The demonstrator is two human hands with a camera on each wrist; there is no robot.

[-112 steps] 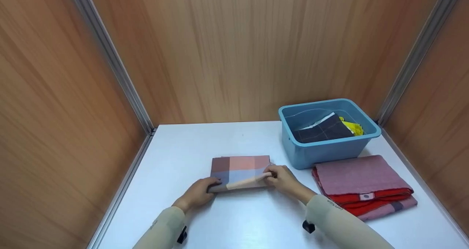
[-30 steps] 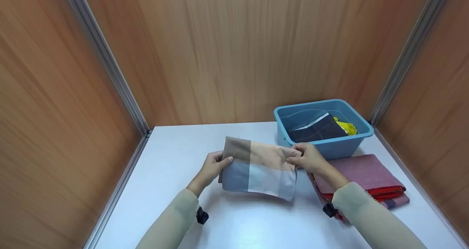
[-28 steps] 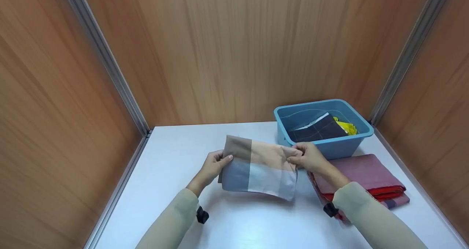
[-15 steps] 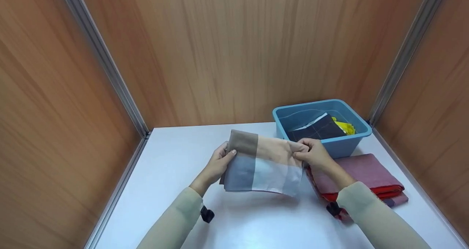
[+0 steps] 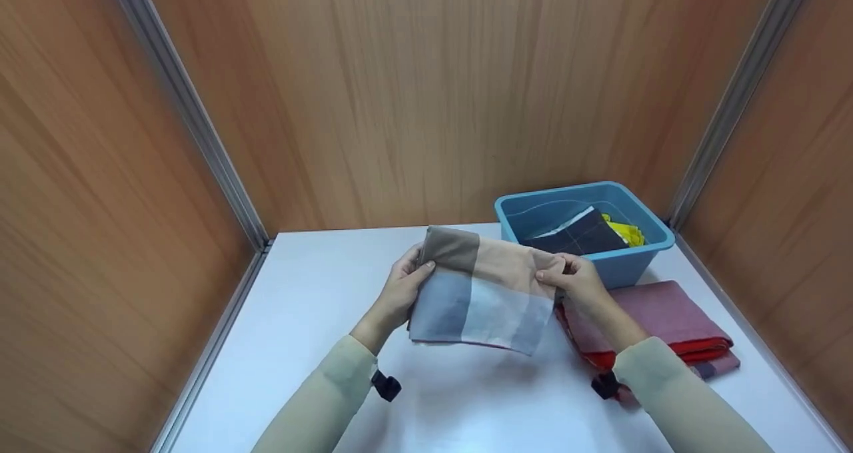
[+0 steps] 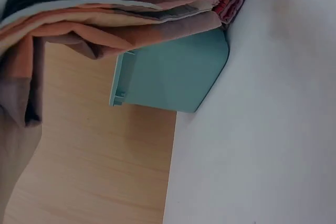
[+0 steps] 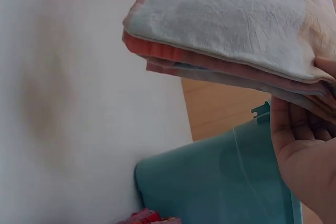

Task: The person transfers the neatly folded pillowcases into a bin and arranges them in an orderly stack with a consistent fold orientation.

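Note:
A folded checked cloth [image 5: 481, 286] in brown, peach, grey-blue and white is held above the white table [image 5: 306, 320]. My left hand [image 5: 403, 286] grips its upper left corner and my right hand [image 5: 572, 278] pinches its upper right corner. The cloth hangs tilted, its lower edge off the table. In the left wrist view the folded cloth [image 6: 110, 14] shows its stacked layers. In the right wrist view the cloth [image 7: 231, 30] lies over my right hand's fingers [image 7: 302, 150].
A blue plastic tub [image 5: 636, 266] stands at the back right with a dark cloth [image 5: 580, 236] and a yellow cloth [image 5: 626, 233] inside. A stack of folded pink and red cloths [image 5: 666, 320] lies in front of it. Wooden walls enclose the table.
The folded cloth lay on the table under both hands 3.7 s ago. Both hands have since lifted it and carried it up and slightly right, toward the tub.

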